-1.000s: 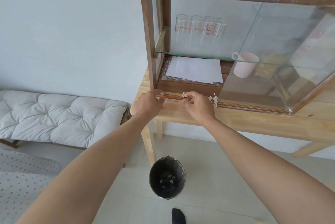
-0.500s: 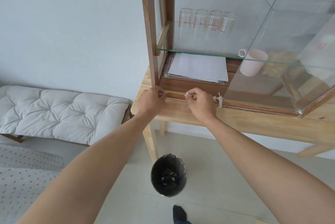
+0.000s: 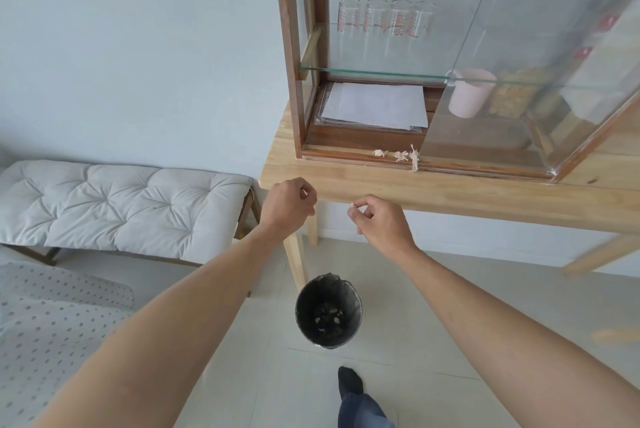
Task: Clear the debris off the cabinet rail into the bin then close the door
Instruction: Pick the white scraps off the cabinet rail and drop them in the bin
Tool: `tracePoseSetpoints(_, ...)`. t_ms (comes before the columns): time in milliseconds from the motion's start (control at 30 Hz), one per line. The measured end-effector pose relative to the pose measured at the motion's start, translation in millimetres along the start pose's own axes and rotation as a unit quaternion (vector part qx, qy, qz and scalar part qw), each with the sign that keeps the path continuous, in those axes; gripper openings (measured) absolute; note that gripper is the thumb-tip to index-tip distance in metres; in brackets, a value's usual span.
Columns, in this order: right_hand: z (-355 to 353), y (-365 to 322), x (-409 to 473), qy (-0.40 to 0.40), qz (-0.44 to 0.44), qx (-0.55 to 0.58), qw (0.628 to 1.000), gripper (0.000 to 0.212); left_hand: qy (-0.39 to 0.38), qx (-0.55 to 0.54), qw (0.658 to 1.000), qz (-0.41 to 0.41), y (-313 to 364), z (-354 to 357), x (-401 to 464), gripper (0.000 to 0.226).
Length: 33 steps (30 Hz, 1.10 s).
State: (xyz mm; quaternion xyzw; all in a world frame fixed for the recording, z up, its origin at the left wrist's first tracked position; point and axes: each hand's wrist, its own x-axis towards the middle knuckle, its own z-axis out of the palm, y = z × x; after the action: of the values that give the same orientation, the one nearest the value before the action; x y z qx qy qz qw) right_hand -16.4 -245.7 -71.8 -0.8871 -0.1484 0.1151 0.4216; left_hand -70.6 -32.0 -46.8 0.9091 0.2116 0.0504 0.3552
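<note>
A wooden cabinet with glass sliding doors stands on a light wood table (image 3: 450, 192). Its bottom rail (image 3: 339, 154) is dark wood. A few whitish debris scraps (image 3: 401, 155) lie on the rail next to the edge of the glass door (image 3: 519, 81), which is slid to the right. My right hand (image 3: 375, 219) is below the table edge and pinches a small whitish scrap (image 3: 353, 208). My left hand (image 3: 289, 205) is beside it with fingers curled; what it holds is hidden. A black lined bin (image 3: 328, 315) stands on the floor beneath both hands.
Inside the cabinet are several measuring glasses (image 3: 384, 20) on a glass shelf, a stack of papers (image 3: 375, 105) and a pink mug (image 3: 467, 93). A cushioned white bench (image 3: 117, 202) stands at left. My foot (image 3: 349, 381) is near the bin.
Both hands have left the rail and dropped below the table edge, above the bin. The right hand took a scrap along. The view has tilted down.
</note>
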Motion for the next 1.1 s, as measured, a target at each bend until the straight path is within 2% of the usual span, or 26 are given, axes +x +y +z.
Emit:
tracePoseSetpoints(267, 37.6, 42.1, -32.9, -0.046, 0.038, -0.026, 0.998, 0.015, -0.059, 0.029, 0.998, -0.021, -35.9, 28.8, -39.4, 0.015)
tracePoseSetpoints(567, 70.6, 88.7, -28.4, -0.104, 0.075, -0.046, 0.991, 0.014, -0.114, 0.061, 0.989, -0.073, -71.1, 85.3, -37.9, 0.018)
tracePoseSetpoints(700, 76.5, 103.9, -24.8, -0.154, 0.1, -0.069, 0.981, 0.04, -0.136, 0.078, 0.984, -0.09, -78.7, 92.8, -31.0, 0.02)
tracePoseSetpoints(800, 73.2, 108.7, -19.6, -0.145, 0.104, -0.075, 0.981, 0.044, -0.133, 0.076, 0.984, -0.095, -82.1, 87.9, -25.8, 0.021)
tracePoseSetpoints(1100, 39.2, 75.8, -13.4, -0.072, 0.067, -0.055, 0.994, 0.033, -0.094, 0.066, 0.991, -0.067, -62.1, 51.1, -23.9, 0.022)
